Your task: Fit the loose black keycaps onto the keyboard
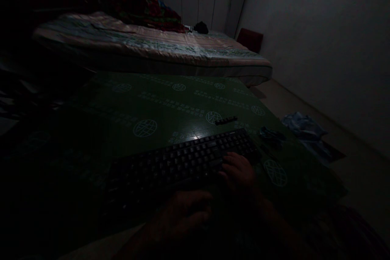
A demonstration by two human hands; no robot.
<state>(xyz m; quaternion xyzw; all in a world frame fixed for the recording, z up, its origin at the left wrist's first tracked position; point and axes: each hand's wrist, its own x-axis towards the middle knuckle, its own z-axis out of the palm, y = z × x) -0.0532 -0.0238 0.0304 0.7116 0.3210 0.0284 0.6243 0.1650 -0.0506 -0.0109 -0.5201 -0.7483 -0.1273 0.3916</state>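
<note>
A black keyboard (183,160) lies at a slant on a green table, its keys facing up. My right hand (239,170) rests over its right part, with the fingers lightly bent and lying on the keys near the front edge. Just in front of the keyboard, my left hand (190,209) is curled, thumb and forefinger toward the right. Whatever may be inside its fingers is lost in the dark. Behind the keyboard's right half lies a short row of small dark pieces (226,120), perhaps loose keycaps.
The green tabletop (170,105) bears pale globe marks and lettering. A dark crumpled item (271,135) lies at its right edge. Pale blue cloth (304,126) is on the floor. Beyond the table stands a bed (170,48) with a patterned blanket, beside a wall.
</note>
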